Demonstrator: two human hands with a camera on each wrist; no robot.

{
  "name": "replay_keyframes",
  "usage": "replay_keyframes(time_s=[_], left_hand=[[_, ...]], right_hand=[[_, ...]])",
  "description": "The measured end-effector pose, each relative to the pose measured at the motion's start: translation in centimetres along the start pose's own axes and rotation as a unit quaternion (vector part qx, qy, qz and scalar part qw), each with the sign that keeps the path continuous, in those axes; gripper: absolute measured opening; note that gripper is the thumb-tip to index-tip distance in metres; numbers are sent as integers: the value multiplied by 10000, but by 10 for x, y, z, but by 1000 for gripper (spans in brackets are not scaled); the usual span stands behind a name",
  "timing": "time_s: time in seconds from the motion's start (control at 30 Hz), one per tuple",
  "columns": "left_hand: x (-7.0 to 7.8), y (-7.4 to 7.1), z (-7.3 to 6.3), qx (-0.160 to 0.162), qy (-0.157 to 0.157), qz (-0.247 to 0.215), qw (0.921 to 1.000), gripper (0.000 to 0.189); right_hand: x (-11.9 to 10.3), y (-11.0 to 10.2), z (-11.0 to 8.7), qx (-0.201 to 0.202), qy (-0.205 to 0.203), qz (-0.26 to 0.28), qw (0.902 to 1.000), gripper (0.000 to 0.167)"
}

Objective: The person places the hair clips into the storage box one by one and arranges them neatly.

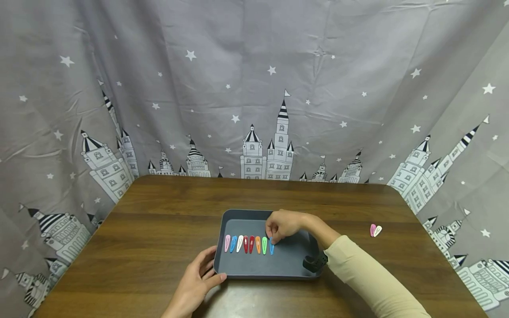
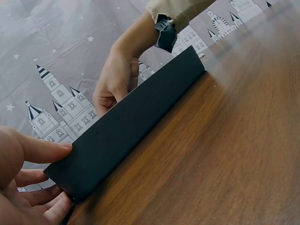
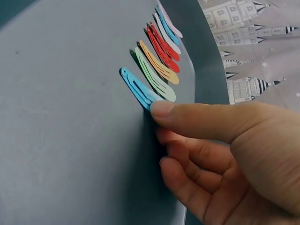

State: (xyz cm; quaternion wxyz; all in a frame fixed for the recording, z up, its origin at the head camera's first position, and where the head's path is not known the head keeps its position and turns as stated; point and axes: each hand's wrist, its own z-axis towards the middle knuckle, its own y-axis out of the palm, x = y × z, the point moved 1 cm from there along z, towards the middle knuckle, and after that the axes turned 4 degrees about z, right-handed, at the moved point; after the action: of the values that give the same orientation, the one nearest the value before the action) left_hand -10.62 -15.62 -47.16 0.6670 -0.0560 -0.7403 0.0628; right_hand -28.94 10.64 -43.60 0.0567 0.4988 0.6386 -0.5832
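Observation:
A shallow dark grey tray [image 1: 274, 267] rests on the table. My left hand [image 1: 192, 280] grips its near left corner, the thumb [image 2: 58, 151] against the front wall and the fingers round the corner. Inside the tray, my right hand [image 1: 285, 223] pinches a blue hair clip [image 3: 133, 86] by its wide end between thumb and forefinger, low over the tray floor. This clip stands at the right end of a side-by-side row: beside it are a green clip [image 1: 264, 245], an orange clip [image 1: 258, 244], two red clips [image 1: 252, 244], then white, blue and pink ones.
To the right of the tray, a pink clip [image 1: 372, 229] and a white clip [image 1: 377, 231] lie together on the brown wooden table [image 1: 159, 221]. A grey curtain [image 1: 222, 53] with stars and castles hangs behind the table. A dark device [image 1: 314, 263] sits on the right wrist.

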Motion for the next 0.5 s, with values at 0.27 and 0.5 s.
replay_keyframes(time_s=[0.27, 0.5], left_hand=[[2, 2, 0, 2, -132, -78, 9999, 73], [1, 0, 0, 5, -131, -24, 9999, 74]], right_hand=[[3, 2, 0, 102, -123, -38, 9999, 15], [3, 2, -3, 118, -163, 99, 9997, 13]])
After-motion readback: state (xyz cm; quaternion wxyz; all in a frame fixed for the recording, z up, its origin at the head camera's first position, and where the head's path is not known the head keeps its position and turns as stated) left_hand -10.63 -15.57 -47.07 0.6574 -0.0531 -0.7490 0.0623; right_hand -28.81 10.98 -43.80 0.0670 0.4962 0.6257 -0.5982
